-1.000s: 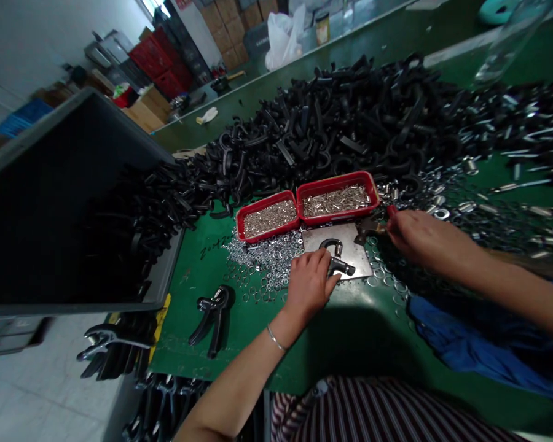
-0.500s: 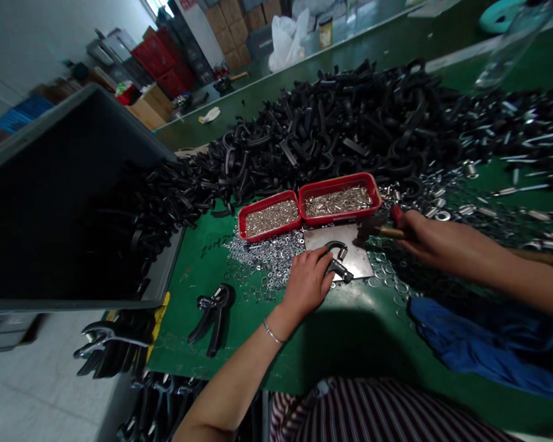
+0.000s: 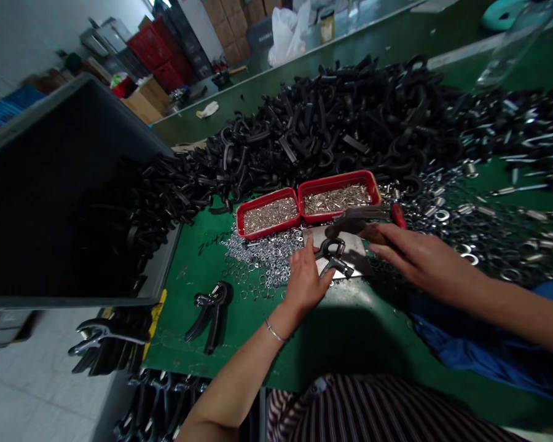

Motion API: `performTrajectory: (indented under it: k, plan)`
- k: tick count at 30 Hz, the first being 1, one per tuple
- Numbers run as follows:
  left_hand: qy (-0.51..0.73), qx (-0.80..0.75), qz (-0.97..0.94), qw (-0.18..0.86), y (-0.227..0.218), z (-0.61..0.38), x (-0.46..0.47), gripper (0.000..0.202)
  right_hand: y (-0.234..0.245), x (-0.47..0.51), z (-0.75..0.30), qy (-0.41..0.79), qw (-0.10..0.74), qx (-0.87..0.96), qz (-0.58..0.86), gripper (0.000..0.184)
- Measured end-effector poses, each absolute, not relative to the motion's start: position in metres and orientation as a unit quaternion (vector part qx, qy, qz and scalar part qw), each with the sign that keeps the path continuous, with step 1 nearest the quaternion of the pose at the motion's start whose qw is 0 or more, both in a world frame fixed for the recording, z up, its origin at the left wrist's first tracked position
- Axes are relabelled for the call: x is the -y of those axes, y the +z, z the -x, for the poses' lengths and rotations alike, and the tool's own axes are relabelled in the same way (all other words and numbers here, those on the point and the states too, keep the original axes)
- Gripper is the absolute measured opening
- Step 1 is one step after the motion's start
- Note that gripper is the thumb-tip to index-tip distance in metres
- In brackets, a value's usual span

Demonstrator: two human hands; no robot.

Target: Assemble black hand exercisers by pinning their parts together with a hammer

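My left hand (image 3: 304, 279) pinches a small black handle part with a metal spring (image 3: 332, 255) and holds it down on a steel plate (image 3: 357, 267) lying on the green bench. My right hand (image 3: 415, 258) is closed around the wooden handle of a hammer (image 3: 354, 224). The hammer's head is blurred with motion just above the part. A red-tipped piece (image 3: 399, 215) shows behind the right hand. Two red trays (image 3: 338, 179) of small silvery pins sit just beyond the plate.
A big heap of black plastic handles (image 3: 341, 123) covers the bench behind the trays. Loose washers (image 3: 258, 258) lie left of the plate, metal springs and rings (image 3: 488, 209) to the right. A grey crate (image 3: 74, 196) stands left, a finished hand gripper (image 3: 209, 310) and blue cloth (image 3: 470, 350) are near me.
My right hand has swung the hammer leftward from beside the plate to over the part. My left hand has shifted slightly but still holds the part on the plate.
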State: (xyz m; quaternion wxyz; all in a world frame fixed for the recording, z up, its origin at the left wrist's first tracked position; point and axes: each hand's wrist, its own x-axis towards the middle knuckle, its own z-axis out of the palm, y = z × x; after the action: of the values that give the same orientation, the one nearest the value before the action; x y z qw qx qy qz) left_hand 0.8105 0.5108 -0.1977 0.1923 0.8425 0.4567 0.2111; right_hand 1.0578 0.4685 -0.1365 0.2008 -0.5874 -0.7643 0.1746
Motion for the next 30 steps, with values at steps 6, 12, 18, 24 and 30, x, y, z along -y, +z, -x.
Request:
performTrajectory:
  k: [6, 12, 18, 24, 30]
  plan:
    - [0.194, -0.475, -0.842, 0.168, -0.194, -0.816, -0.508, 0.103, -0.159, -0.472, -1.048, 0.258, 0.11, 0.746, 0.603, 0.029]
    - [0.187, -0.466, -0.837, 0.217, -0.177, -0.812, -0.519, 0.088, -0.175, -0.451, -1.088, 0.505, 0.147, 0.541, 0.657, 0.034]
    - [0.228, -0.476, -0.751, 0.398, -0.176, -0.802, -0.544, 0.057, -0.171, -0.466, -1.136, 0.211, 0.134, 0.688, 0.681, 0.035]
    - [0.238, -0.487, -0.81, 0.225, -0.198, -0.795, -0.537, 0.038, -0.173, -0.516, -1.14, 0.185, 0.034, 0.62, 0.761, 0.037]
    - [0.194, -0.482, -0.83, 0.205, -0.193, -0.808, -0.517, 0.046, -0.166, -0.534, -1.123, 0.165, -0.027, 0.581, 0.796, 0.048]
